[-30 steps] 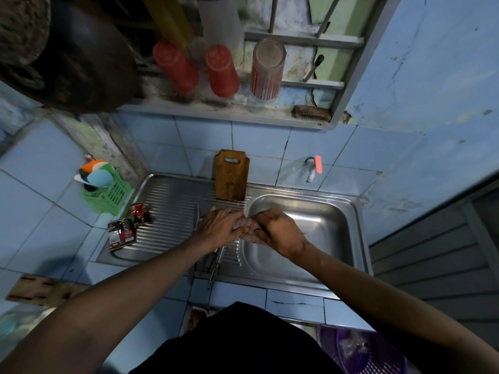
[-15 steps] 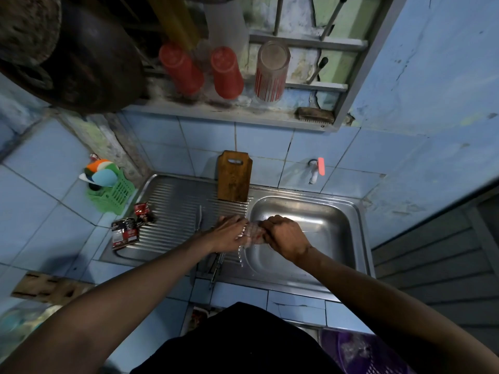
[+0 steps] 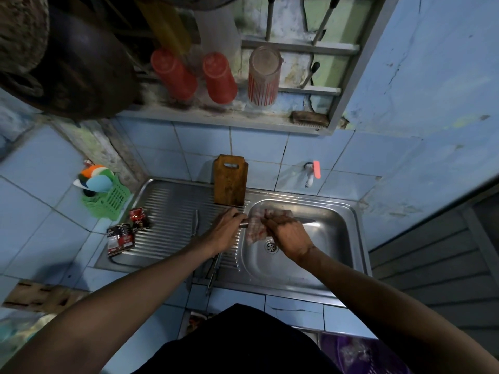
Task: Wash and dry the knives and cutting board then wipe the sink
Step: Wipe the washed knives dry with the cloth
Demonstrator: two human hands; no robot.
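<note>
My left hand grips the metal handle of a knife held level over the left side of the steel sink basin. Its blade tip sticks out to the right past my right hand. That hand grips a pale cloth with red marks, wrapped round the blade. The brown wooden cutting board stands upright against the tiled wall behind the drainboard. More knives lie on the ribbed drainboard, partly hidden under my left forearm.
A white tap with a red handle juts from the wall above the basin. Red and black sachets lie on the drainboard's left edge beside a green basket. Red cups and a brush sit on the shelf above.
Both hands have shifted to the right over the basin. The right hand with the cloth has slid along the blade, and the blade tip now shows beyond it.
</note>
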